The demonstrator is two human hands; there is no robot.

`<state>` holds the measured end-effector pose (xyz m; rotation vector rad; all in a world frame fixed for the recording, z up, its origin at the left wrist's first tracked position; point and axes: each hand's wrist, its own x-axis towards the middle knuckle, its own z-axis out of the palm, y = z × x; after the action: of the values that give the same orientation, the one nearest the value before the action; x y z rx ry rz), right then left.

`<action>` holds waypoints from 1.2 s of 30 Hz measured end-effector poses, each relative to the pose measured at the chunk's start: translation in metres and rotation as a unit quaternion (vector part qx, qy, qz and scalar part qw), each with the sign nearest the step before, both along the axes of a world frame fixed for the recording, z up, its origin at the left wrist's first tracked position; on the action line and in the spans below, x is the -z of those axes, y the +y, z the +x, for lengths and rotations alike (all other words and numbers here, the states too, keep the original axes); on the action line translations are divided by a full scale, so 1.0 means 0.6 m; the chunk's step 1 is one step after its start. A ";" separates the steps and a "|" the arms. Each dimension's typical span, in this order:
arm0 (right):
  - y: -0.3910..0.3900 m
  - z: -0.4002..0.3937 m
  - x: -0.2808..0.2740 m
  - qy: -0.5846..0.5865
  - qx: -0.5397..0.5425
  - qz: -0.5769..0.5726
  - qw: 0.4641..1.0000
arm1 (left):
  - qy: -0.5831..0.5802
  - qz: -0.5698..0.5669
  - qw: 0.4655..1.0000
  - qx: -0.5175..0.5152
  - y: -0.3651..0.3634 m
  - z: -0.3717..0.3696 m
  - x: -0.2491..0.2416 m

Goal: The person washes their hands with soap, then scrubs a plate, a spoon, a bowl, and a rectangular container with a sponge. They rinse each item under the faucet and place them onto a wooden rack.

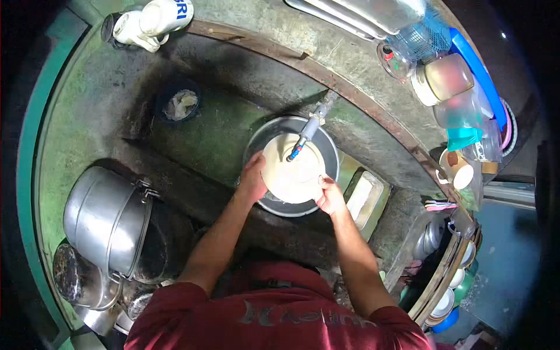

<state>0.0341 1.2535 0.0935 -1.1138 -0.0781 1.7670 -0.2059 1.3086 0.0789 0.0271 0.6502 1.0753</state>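
A round cream plate (287,182) is held level between my two hands, over a metal basin (252,147) on the sink floor. My left hand (253,177) is closed on the plate's left edge. On its lower right edge, my right hand (330,196) grips with the thumb up on the rim. The grey faucet (311,129) reaches over the plate, its blue and red nozzle pointing at the plate's face. Part of the basin's inside is hidden under the plate.
A small dark basin (162,104) with pale scraps sits at the sink's far left. Right of the metal basin lies a white rectangular tray (365,199). Big metal pots (106,216) stand at left; mugs (166,16) and plastic containers (448,79) line the ledge.
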 end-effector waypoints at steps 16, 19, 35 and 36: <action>0.135 -0.195 -0.084 -0.773 -0.313 0.267 0.484 | 0.107 0.001 0.986 -0.125 -0.032 -0.061 -0.082; 0.108 -0.242 -0.117 -0.754 -0.381 0.364 0.391 | 0.073 0.017 0.989 -0.130 -0.030 -0.058 -0.031; -0.008 0.013 -0.148 -0.328 -0.185 0.097 0.921 | 0.237 -0.045 0.968 0.063 0.045 0.095 0.048; -0.028 0.029 -0.125 -0.422 -0.244 0.131 0.863 | 0.240 -0.070 0.951 0.180 0.051 0.094 0.026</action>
<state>0.0514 1.2364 0.1686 -1.6791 -1.1891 1.4722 -0.1494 1.3391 0.0633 0.2822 1.1131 0.6657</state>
